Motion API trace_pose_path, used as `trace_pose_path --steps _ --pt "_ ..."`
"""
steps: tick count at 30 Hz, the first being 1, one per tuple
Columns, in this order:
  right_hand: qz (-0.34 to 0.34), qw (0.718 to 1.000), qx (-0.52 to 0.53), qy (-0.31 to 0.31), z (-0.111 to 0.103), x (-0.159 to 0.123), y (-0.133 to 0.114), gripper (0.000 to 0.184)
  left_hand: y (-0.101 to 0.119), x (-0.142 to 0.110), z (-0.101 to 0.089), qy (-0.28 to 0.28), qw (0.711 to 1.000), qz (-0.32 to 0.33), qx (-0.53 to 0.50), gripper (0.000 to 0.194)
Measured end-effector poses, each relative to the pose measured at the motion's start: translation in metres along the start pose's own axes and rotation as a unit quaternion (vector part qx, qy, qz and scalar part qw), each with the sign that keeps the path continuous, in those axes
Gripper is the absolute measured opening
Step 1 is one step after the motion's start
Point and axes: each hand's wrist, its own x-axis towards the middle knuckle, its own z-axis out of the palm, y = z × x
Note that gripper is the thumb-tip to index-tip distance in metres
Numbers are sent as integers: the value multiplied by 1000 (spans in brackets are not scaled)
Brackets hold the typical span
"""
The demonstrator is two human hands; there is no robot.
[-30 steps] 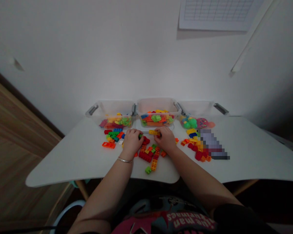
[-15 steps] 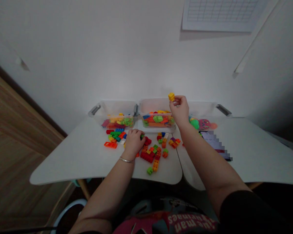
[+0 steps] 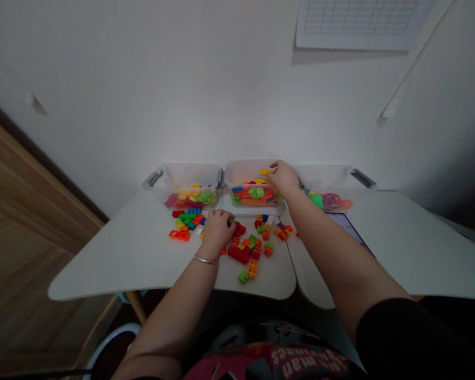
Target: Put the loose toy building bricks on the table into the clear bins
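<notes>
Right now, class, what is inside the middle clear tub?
The tub holds mixed green, orange, red and yellow bricks. The right hand covers its right side, hiding what lies there; lower bricks are hidden too.

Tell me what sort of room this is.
Likely a room at home, maybe a playroom: loose plastic toy bricks lie on a white table, and clear plastic bins of toys stand in a row against a plain white wall.

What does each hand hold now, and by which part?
Cannot tell: the right hand has its fingertips at a yellow brick over the clear middle bin; the left hand touches a green brick.
</notes>
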Motion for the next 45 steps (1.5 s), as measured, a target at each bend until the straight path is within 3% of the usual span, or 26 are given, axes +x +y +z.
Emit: trace_pose_path --steps 7,11,14,18,20,23,26,28,35,45 --pt "-78 994 51 62 4 -4 13 31 1 0 -1 -6 1000 -5 2 22" --pt "-191 975 85 77 6 -9 21 28 1 0 -1 -5 1000 -8 0 22" --pt "-255 952 121 120 5 -23 27 26 0 0 0 -2 1000 -6 4 21" --pt "-257 941 146 164 0 -55 36 20 0 0 0 -3 1000 -4 7 22" --pt "-226 952 147 148 0 -71 42 19 0 0 0 -6 1000 -3 7 23" --pt "-187 973 122 59 7 -91 54 17 -1 1 1 -6 1000 -1 7 23" --pt "-190 978 74 -31 19 -105 68 17 0 1 0 -5 1000 0 8 22" --pt "-199 977 41 -58 27 -113 76 21 1 1 0 -5 1000 -2 6 22" --pt "-200 977 -2 -77 36 -129 96 28 2 1 -2 -8 1000 -10 -2 22" --pt "-203 978 -8 -43 36 -136 85 22 0 1 1 -1 1000 2 3 23"
